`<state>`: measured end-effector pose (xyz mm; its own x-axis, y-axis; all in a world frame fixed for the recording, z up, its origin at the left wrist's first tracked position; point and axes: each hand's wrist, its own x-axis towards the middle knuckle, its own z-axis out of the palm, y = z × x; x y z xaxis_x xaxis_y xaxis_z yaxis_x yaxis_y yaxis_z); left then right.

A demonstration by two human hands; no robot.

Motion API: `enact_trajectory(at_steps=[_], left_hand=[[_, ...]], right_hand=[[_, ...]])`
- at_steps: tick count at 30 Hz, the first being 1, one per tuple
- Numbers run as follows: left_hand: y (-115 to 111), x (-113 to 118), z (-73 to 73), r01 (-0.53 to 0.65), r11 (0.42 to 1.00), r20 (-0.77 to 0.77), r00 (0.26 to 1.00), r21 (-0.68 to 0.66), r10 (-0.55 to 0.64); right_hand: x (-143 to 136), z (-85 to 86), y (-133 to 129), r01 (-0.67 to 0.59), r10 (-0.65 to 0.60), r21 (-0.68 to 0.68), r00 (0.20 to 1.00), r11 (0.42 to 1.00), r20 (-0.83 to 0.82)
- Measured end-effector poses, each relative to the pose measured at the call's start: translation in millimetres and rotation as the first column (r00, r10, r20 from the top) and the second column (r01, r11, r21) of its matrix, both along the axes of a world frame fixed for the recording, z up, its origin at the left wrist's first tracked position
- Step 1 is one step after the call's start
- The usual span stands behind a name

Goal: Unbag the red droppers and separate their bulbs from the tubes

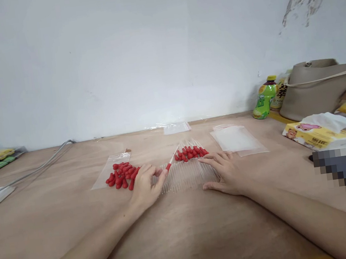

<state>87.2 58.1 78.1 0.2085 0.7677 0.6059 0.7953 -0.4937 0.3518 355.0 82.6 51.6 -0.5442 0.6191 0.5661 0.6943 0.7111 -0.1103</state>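
Note:
My left hand (pixel 148 184) is closed in a pinch on the red bulb end of a dropper (pixel 168 167), whose thin clear tube slants up and away to the right. My right hand (pixel 228 174) rests at the right end of a row of bare clear tubes (pixel 187 176), thumb and fingers apart. Its index fingertip lies close to the red bulbs of several droppers (pixel 190 152), which fan out with their tubes pointing to the wall. Beside my left hand is a pile of loose red rubber bulbs (pixel 119 174), partly on a clear plastic bag (pixel 103 179).
Clear zip bags (pixel 236 139) lie to the right, another bag (pixel 176 128) by the wall. Further right stand a green drink bottle (pixel 264 98), a grey handbag (pixel 310 86) and a tissue box (pixel 317 134). A grey cable (pixel 46 162) crosses the table's left side.

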Motion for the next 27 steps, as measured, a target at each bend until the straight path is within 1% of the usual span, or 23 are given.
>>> enact_trajectory(at_steps=[3, 6, 9, 13, 16, 20, 23, 25, 27], left_hand=[[-17, -17, -10.8, 0.080, 0.993, -0.066, 0.995, 0.090, -0.074], [-22, -22, -16.6, 0.142, 0.981, -0.135, 0.983, 0.135, -0.124], [-20, -19, -19.8, 0.205, 0.961, -0.203, 0.965, 0.185, -0.167], [-17, -13, -23.5, 0.274, 0.934, -0.270, 0.940, 0.231, -0.209], [-18, -11, -25.3, 0.291, 0.921, -0.282, 0.935, 0.260, -0.216], [-19, -10, -24.9, 0.278, 0.908, -0.247, 0.947, 0.313, -0.204], [-18, -6, -22.2, 0.259, 0.924, -0.225, 0.954, 0.282, -0.199], [-17, -3, -20.3, 0.319, 0.916, -0.286, 0.926, 0.245, -0.246], [-15, 1, -19.2, 0.398, 0.887, -0.367, 0.881, 0.234, -0.298]], right_hand=[[0, -2.1, 1, 0.002, -0.002, 0.011, 0.999, 1.000, -0.034], [-1, -1.2, -2, -0.008, 0.010, 0.024, 0.994, 1.000, -0.105], [-6, -0.3, -7, -0.053, 0.062, 0.068, 0.987, 0.996, -0.151], [-18, -2.6, -12, -0.142, 0.159, 0.159, 0.982, 0.977, -0.100], [-29, -4.4, -14, -0.197, 0.219, 0.202, 0.972, 0.959, -0.091], [-37, -4.0, -15, -0.218, 0.245, 0.220, 0.964, 0.951, -0.104], [-38, -4.6, -16, -0.227, 0.253, 0.217, 0.962, 0.949, -0.101], [-38, -5.8, -16, -0.232, 0.255, 0.205, 0.962, 0.951, -0.096], [-39, -6.4, -17, -0.237, 0.258, 0.195, 0.962, 0.952, -0.089]])
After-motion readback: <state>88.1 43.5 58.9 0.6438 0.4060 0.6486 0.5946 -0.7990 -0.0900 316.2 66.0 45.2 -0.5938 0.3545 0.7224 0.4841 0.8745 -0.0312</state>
